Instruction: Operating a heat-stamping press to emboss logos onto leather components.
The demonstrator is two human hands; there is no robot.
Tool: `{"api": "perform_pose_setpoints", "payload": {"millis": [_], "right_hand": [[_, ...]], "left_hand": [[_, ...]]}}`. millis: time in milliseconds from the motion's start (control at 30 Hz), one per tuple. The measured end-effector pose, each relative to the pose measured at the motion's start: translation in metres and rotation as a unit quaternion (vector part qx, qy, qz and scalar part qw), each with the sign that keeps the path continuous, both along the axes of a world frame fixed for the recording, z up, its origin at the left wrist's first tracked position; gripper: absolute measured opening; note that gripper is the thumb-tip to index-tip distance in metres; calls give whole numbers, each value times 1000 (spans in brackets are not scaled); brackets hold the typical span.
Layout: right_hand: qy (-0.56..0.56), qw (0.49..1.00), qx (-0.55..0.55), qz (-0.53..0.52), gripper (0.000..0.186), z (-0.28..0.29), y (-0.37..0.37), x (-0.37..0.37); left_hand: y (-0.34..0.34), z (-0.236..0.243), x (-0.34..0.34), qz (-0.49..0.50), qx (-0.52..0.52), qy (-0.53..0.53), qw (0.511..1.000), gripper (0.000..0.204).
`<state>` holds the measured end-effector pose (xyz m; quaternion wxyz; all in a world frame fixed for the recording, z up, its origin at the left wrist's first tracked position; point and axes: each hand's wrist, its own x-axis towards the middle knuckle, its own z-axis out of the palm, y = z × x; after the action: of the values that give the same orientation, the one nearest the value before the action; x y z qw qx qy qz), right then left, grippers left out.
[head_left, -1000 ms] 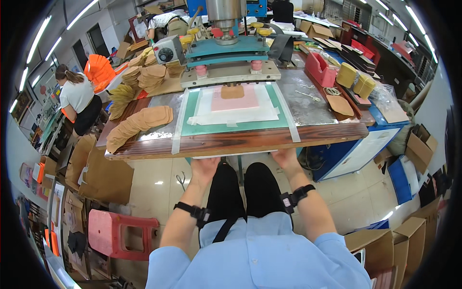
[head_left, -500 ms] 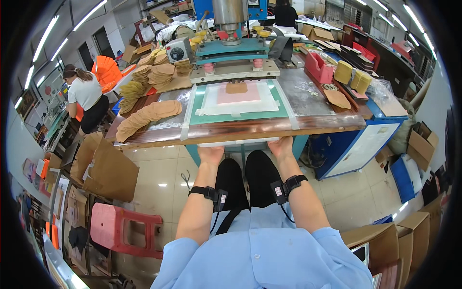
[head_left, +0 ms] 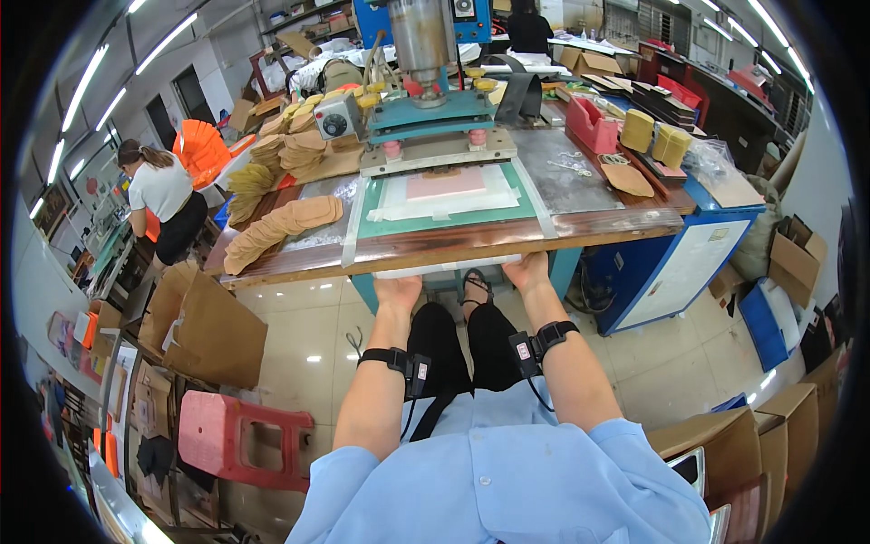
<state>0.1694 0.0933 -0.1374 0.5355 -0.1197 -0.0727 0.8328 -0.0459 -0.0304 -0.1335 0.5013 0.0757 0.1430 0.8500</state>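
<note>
My left hand [head_left: 399, 290] and my right hand [head_left: 527, 271] are both at the underside of the table's front edge [head_left: 471, 256], at either end of a white strip [head_left: 444, 267]. Their fingers are hidden there, so I cannot see whether they grip anything. Above, on the table, lies a green board [head_left: 494, 216] taped down at its sides, with a white sheet [head_left: 408, 207] and a smaller pink sheet [head_left: 444, 185] on it. A press with a teal plate [head_left: 430, 111] and a grey metal plate [head_left: 439, 154] hangs over the board's far part.
Fanned tan shoe-insole-like pieces [head_left: 281, 231] lie at left, near more stacks [head_left: 304, 154] and a dial box [head_left: 339, 115]. At right stand a pink tape dispenser [head_left: 591, 127] and yellow rolls [head_left: 637, 132]. A red stool [head_left: 240, 440] and cartons [head_left: 204, 317] stand behind left; a co-worker [head_left: 163, 199] sits far left.
The press plate has come lower over the sheets, covering nearly all of the tan piece that showed on the pink sheet. A sandalled foot now shows below the table. My hands stay in place.
</note>
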Motion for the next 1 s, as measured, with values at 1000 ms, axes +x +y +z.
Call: {"api": "perform_pose_setpoints", "payload": {"millis": [1000], "right_hand": [[25,999,-39,14,38,18,-13,5]], "left_hand": [[-6,6,4,4,-20,-15,1000,39]]}}
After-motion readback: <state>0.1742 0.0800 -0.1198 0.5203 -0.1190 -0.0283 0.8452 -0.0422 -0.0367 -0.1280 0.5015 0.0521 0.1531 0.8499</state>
